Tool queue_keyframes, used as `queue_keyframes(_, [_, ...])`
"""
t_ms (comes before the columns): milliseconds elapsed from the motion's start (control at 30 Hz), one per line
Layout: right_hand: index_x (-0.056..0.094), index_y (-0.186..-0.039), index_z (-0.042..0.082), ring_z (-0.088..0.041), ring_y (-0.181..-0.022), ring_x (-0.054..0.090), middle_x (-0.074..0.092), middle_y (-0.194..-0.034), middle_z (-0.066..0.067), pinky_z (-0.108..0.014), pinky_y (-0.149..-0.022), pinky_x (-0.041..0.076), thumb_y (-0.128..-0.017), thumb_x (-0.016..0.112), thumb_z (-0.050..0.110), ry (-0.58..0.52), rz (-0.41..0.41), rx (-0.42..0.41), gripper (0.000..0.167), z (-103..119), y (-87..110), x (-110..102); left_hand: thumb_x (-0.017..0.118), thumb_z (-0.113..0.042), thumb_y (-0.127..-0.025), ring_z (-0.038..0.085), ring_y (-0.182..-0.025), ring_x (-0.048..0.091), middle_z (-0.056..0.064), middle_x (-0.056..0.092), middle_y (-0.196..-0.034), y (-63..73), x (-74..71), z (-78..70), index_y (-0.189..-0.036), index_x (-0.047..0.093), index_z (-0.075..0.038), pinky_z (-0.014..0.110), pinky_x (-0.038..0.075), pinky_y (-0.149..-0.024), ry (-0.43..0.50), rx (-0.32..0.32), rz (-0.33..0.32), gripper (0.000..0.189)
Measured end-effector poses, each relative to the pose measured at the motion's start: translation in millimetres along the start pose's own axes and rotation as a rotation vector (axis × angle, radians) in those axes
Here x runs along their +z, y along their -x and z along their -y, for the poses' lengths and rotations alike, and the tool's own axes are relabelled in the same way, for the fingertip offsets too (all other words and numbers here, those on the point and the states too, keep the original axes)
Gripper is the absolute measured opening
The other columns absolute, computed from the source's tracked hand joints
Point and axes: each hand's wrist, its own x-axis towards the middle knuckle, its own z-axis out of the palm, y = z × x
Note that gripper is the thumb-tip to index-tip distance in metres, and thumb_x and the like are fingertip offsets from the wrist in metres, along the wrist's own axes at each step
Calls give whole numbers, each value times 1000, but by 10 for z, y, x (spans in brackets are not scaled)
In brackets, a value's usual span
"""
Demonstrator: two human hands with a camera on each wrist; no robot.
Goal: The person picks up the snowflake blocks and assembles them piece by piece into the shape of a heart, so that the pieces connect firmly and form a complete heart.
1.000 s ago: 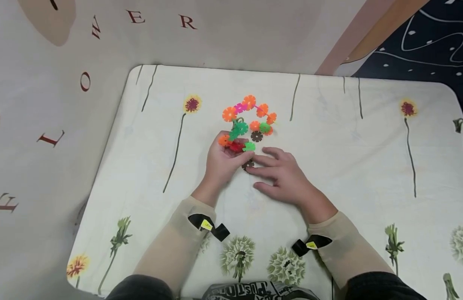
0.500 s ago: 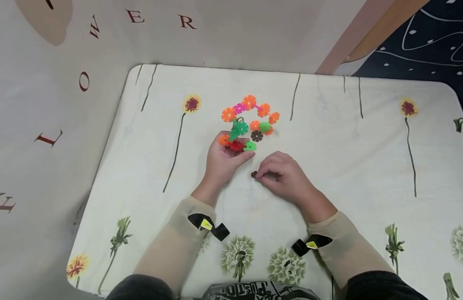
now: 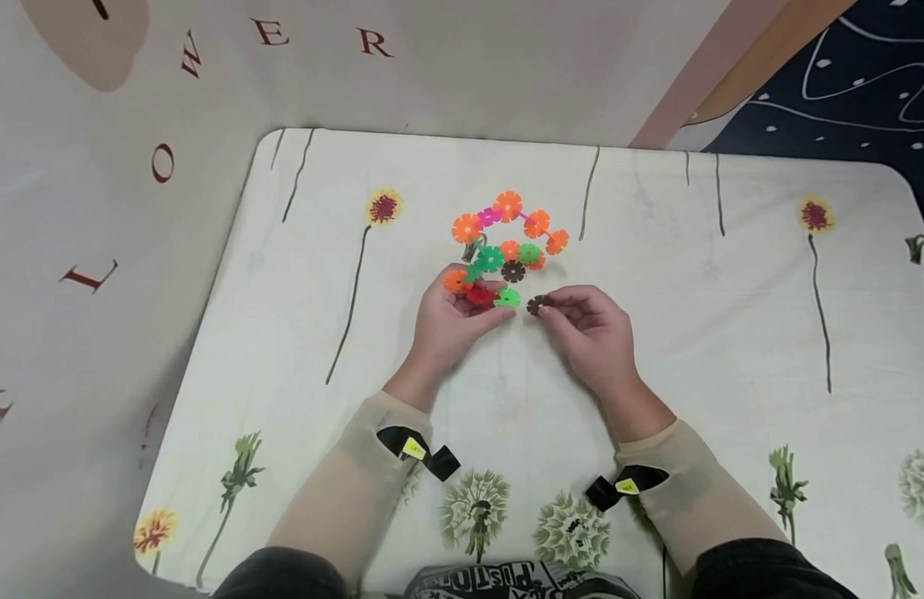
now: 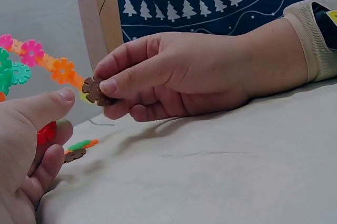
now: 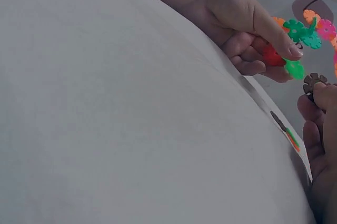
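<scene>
A curved chain of notched plastic snowflake discs (image 3: 490, 259), in orange, pink, teal, red and light green, is held up in my left hand (image 3: 448, 314). Its thumb and fingers pinch the chain around the red disc (image 5: 274, 55), and the light green disc (image 3: 508, 297) juts out at the near end. Just right of that end, my right hand (image 3: 598, 333) pinches a brown snowflake disc (image 4: 95, 91) between thumb and fingers. A narrow gap separates the brown disc from the light green one.
On the table (image 3: 701, 349), beyond the hands, lie a second brown disc (image 3: 513, 271), a green disc (image 3: 529, 254) and orange discs (image 3: 510, 249). The floral cover has printed stems and blooms. A patterned wall stands past the table's far edge.
My right hand has picked the brown disc up off the table by my left thumb and raised it beside the chain's light green end. The left hand with the chain has shifted slightly right.
</scene>
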Motion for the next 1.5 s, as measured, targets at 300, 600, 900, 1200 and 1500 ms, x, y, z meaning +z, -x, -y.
queue_keyframes(300, [63,-105,-21,-11,-90,78,77,-101,-6,-27,-82,61,-83,69,-31,-30,12,-6,26,-4,6,-4,90,1,-83,24,-106,74,8,77,-112,-1,7,13,-116,60,-6,34,59,-95,-30,38,45,45])
queue_keyframes(600, [67,-102,-17,-12,-90,77,75,-97,-24,-27,-80,61,-84,71,-29,-2,64,-37,22,-10,1,-8,90,3,-83,25,-105,75,10,78,-111,-4,2,28,-113,59,-5,35,60,-93,-19,55,62,44])
queue_keyframes(900, [69,-103,-17,-11,-89,77,75,-96,-25,-26,-80,61,-84,71,-29,12,35,-44,22,-12,-1,5,90,3,-83,24,-103,75,8,78,-109,-6,0,39,-111,59,-5,34,60,-93,-37,64,71,42])
queue_keyframes(1200, [70,-102,-17,-11,-87,76,78,-97,-12,-25,-78,60,-85,73,-26,34,29,-44,19,23,-4,3,89,2,-84,23,-103,75,8,78,-109,0,6,31,-111,59,-5,34,60,-92,-49,66,73,41])
queue_keyframes(1500, [70,-101,-16,-12,-88,76,77,-97,-18,-26,-79,61,-83,72,-28,21,27,-56,22,0,-9,-3,90,2,-84,22,-103,76,7,78,-108,4,15,32,-110,60,-5,33,60,-92,-64,67,70,41])
